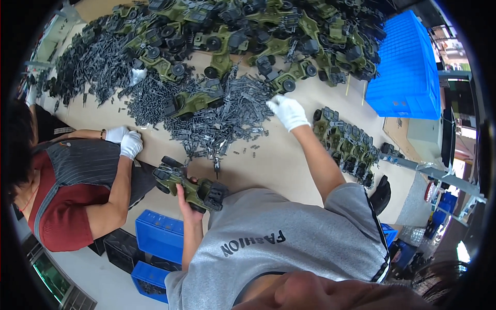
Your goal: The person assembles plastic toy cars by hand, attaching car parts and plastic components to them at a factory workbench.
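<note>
My left hand (185, 205) is bare and grips a green toy military vehicle (192, 187) with black wheels, held just over the near table edge. My right hand (288, 112) wears a white glove and reaches out to the right edge of a heap of small dark grey plastic parts (222, 116). Its fingertips touch the heap, and whether they pinch a part is hidden. One more green vehicle (194, 101) lies in the middle of that heap.
Many green toy vehicles (268, 31) are heaped at the table's far side, and a row of them (346, 144) stands at right. A blue crate (405, 67) sits far right. A co-worker's gloved hands (126, 140) rest at left. Blue bins (157, 235) stand below the table.
</note>
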Action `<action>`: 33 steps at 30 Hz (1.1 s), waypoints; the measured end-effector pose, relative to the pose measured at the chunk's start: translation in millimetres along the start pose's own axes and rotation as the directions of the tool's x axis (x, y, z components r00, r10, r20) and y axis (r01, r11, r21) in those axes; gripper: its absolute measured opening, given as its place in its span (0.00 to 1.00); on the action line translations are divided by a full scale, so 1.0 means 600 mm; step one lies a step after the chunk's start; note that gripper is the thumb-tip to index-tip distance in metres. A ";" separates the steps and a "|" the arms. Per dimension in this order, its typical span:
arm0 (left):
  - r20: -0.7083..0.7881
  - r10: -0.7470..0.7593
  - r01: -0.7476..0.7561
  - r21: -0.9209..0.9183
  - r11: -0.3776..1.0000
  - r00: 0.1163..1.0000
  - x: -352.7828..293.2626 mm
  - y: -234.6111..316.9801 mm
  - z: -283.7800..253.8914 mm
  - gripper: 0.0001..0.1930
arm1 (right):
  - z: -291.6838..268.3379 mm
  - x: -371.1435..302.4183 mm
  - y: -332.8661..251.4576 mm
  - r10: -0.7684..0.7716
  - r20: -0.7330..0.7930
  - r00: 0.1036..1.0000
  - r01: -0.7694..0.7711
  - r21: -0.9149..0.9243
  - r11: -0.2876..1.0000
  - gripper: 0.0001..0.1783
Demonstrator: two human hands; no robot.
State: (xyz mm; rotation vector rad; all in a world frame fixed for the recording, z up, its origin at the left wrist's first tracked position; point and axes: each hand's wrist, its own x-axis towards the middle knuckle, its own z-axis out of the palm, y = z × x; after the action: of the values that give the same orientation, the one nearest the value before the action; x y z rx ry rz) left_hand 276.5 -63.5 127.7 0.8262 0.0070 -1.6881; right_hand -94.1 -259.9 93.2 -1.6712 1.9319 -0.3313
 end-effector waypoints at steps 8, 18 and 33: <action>0.040 -0.078 0.074 0.093 0.993 0.996 0.038 -0.021 0.044 0.23 | 0.102 -0.055 -0.022 0.031 -0.013 0.999 -0.033 -0.195 0.980 0.25; -0.027 -0.233 0.234 0.213 0.949 0.972 0.074 -0.081 0.165 0.17 | -0.051 -0.252 -0.028 0.145 0.430 0.891 -0.447 0.887 0.114 0.21; 0.081 -0.439 0.382 0.370 0.847 0.895 -0.007 -0.184 0.243 0.15 | -0.117 -0.460 -0.027 -0.149 0.210 0.966 -0.206 0.978 0.043 0.28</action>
State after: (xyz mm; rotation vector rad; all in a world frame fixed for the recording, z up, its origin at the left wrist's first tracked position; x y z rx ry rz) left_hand 107.2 -88.1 193.2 0.9937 -0.2492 -2.2047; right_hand -101.0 -8.4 227.3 -0.5546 0.8897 -1.1033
